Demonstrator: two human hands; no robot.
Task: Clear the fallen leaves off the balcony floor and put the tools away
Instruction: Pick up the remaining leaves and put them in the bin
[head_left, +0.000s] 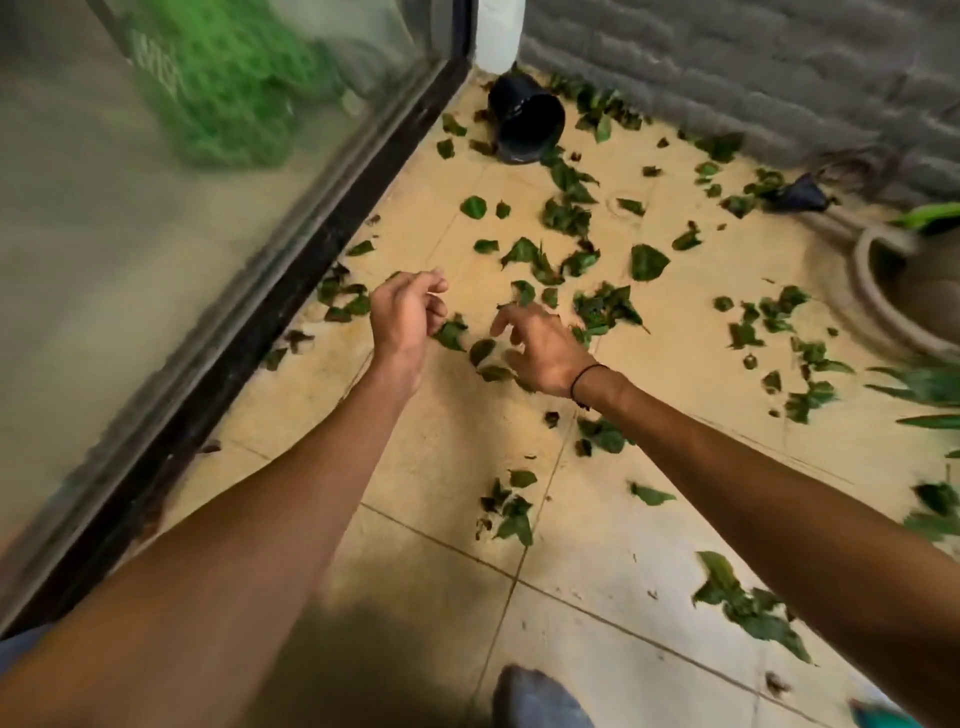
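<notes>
Starting at my left, a glass door (156, 260) in a dark frame runs along the floor (441, 519), with something green and blurred behind the pane. My left hand (405, 317) hangs above the tiles near that frame, its fingers loosely curled and nothing between them that I can see. Just beside it, my right hand (545, 353), a black band at the wrist, reaches down with the fingers spread and relaxed, also holding nothing. The fallen leaves (540, 260) lie scattered across nearly the whole floor, thickest between the hands and the far wall, with smaller clusters nearer my feet and out to the right. I cannot count them exactly; there are several dozen, far too many to number one by one. I judge they will be very light, thin and limp, some curled or torn, so they should pinch easily at an edge but will slip or blow away if scooped carelessly; gathering them into a heap first looks wiser. Further back, one black pot (524, 122) lies tipped on its side near the corner. At the right edge sits one large round planter (883, 291), partly out of view. I see no broom or dustpan here.
</notes>
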